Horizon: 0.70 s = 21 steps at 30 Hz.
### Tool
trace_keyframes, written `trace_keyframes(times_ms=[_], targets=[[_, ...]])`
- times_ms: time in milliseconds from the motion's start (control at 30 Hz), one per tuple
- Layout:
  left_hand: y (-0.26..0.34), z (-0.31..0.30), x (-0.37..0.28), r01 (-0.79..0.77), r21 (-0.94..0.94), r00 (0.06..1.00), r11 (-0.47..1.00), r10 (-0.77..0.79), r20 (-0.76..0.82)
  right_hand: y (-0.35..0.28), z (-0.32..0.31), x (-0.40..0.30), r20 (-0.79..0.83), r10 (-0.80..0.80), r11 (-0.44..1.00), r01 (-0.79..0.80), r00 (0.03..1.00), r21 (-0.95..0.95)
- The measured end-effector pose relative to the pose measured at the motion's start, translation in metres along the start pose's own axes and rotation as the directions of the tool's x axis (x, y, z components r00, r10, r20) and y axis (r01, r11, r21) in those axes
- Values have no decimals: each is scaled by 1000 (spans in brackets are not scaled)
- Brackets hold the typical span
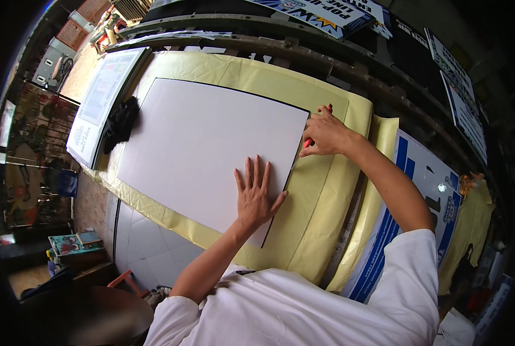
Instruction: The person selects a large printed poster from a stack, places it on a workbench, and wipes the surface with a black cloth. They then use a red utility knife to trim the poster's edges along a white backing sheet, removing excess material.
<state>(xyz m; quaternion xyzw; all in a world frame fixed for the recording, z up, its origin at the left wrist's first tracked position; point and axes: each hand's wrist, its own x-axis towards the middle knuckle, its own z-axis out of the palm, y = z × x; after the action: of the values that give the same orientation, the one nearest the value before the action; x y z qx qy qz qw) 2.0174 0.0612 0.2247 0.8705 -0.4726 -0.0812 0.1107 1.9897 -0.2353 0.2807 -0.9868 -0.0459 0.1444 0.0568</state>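
Note:
A large white board (197,147) with dark edges lies flat on yellow paper (313,194). Flat on its lower right part rests my left hand (255,199), fingers spread, thumb reaching the board's right edge. My right hand (324,132) grips a red-handled cutter knife (308,142) beside that same edge, near the upper right corner. The handle's end sticks out above the knuckles. A thin pale blade appears to point down along the edge, though its tip is hard to make out. My fingers hide much of the handle.
Printed panels (104,99) are stacked at the left, with a black cloth (123,123) against them. Dark metal rails (292,47) run behind the yellow paper. A blue and white printed sign (430,173) lies to the right. Below left is a tiled floor (149,242).

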Motion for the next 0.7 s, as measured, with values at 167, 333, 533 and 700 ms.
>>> trace_keyframes(times_ms=[167,333,533,700], targets=[[-3,2,0,2,3,1000,1000,-2,-12,-3,-18,12,127,-23,1000,20,992,19],[-2,1,1,6,-25,1000,1000,-6,8,2,-25,24,190,-23,998,11,982,62],[-2,-1,1,14,-53,1000,998,-13,21,16,-26,35,190,-35,995,17,981,97],[-4,-1,1,9,-79,1000,997,-8,13,34,-33,42,216,-15,987,-20,976,159]])
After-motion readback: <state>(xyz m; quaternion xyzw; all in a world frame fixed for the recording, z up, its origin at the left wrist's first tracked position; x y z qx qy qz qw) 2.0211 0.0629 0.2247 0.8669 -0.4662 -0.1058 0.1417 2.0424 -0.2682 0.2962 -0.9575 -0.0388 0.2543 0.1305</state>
